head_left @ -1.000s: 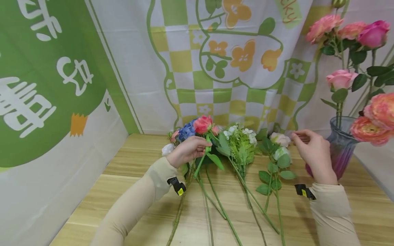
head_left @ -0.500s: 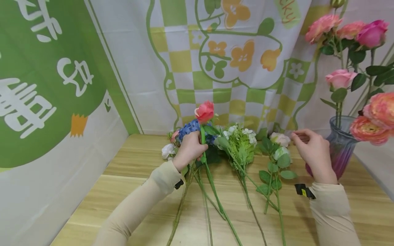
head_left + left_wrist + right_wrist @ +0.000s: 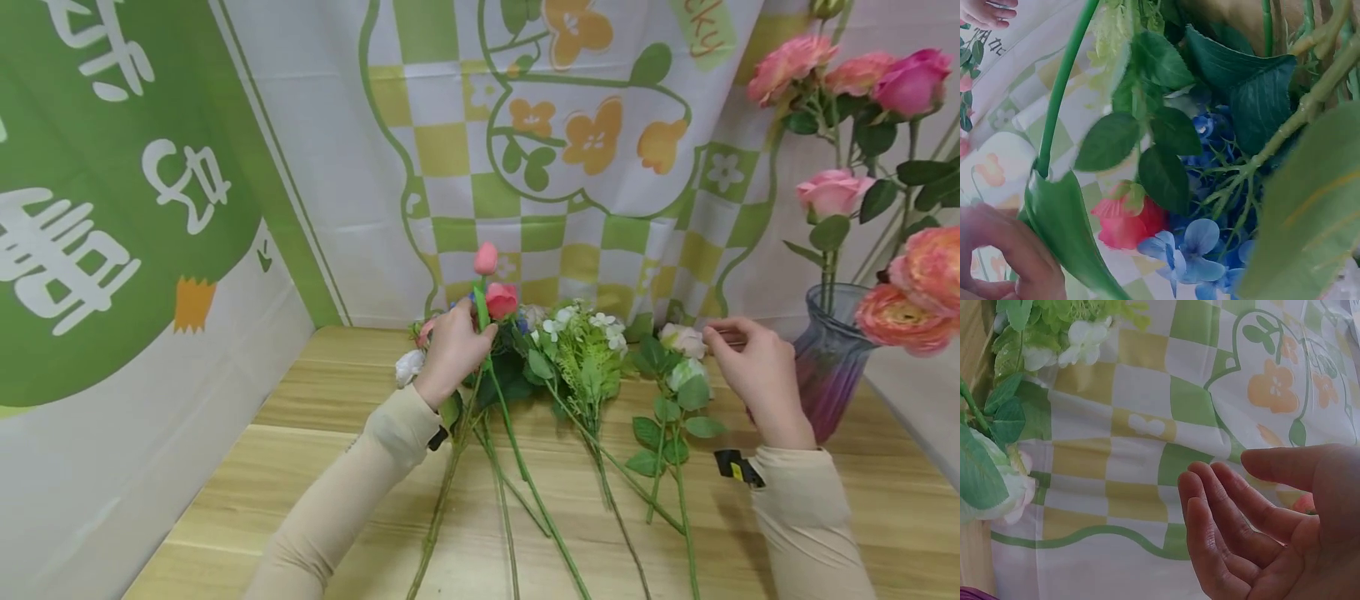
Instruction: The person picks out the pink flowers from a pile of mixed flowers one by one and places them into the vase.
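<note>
By the left hand (image 3: 455, 350) the tulip (image 3: 486, 258) is pinched low on its leaf and stem, finger gap narrow; its bud is held upright at far middle, above the red rose (image 3: 501, 300); by the right hand (image 3: 761, 375) nothing is held, fingers loosely bent, thumb slightly apart, beside the vase (image 3: 836, 375) at right; neighbouring flowers could be dragged if the tulip were pulled sharply, since stems are crossed on the table (image 3: 262, 467); the vase could be knocked by a careless rightward swing.
</note>
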